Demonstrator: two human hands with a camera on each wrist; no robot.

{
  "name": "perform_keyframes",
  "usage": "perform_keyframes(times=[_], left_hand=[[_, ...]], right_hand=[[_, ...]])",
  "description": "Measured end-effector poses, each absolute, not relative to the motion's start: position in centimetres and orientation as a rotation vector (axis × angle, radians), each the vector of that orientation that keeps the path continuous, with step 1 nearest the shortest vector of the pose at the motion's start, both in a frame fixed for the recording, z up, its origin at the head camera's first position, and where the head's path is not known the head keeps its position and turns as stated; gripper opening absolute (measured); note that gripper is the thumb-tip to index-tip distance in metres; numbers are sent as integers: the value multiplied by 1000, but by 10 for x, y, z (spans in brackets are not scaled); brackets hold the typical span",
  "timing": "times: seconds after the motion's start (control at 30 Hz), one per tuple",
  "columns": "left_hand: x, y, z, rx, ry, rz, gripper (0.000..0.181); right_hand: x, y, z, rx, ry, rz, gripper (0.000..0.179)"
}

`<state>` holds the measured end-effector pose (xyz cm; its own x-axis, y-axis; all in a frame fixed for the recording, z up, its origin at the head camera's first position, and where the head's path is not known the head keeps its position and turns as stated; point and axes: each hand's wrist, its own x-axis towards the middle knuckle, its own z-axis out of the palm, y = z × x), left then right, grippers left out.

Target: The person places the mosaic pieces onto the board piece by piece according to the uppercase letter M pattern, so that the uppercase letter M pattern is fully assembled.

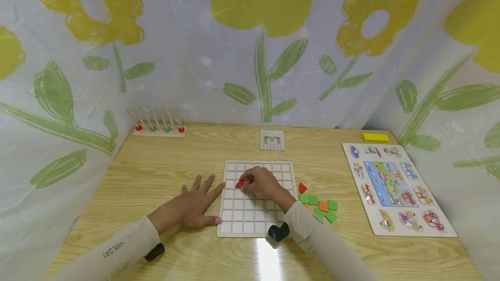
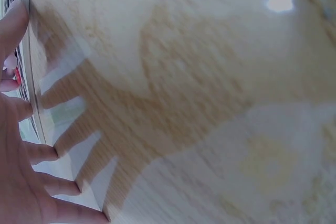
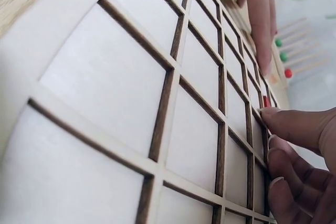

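A wooden grid board [image 1: 237, 227] with square cells lies flat on the table. My right hand [image 1: 261, 182] is over its upper left part, pinching a small red piece [image 1: 240, 184] between thumb and fingertips at a cell. In the right wrist view the red piece [image 3: 266, 101] shows just past the thumb. My left hand [image 1: 194, 206] rests on the table with fingers spread, index finger and thumb at the board's left edge. Right of the board lie another red piece [image 1: 302, 188] with one curved side, several green squares [image 1: 331, 205] and an orange square [image 1: 323, 206].
A card with a grid pattern [image 1: 272, 140] lies behind the board. A peg stand with coloured beads [image 1: 160, 132] stands at the back left. On the right are a picture puzzle board [image 1: 394, 190] and a yellow block [image 1: 375, 137]. A flowered curtain surrounds the table.
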<state>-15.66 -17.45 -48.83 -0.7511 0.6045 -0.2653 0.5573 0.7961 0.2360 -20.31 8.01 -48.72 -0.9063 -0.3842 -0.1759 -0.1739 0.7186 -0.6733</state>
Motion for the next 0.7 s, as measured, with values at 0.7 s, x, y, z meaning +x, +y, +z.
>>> perform_keyframes(times=[0.7], left_hand=[[-158, -175, -489, 885, 2663, 206, 98]], right_hand=[[-206, 92, -488, -528, 2628, -1038, 25]])
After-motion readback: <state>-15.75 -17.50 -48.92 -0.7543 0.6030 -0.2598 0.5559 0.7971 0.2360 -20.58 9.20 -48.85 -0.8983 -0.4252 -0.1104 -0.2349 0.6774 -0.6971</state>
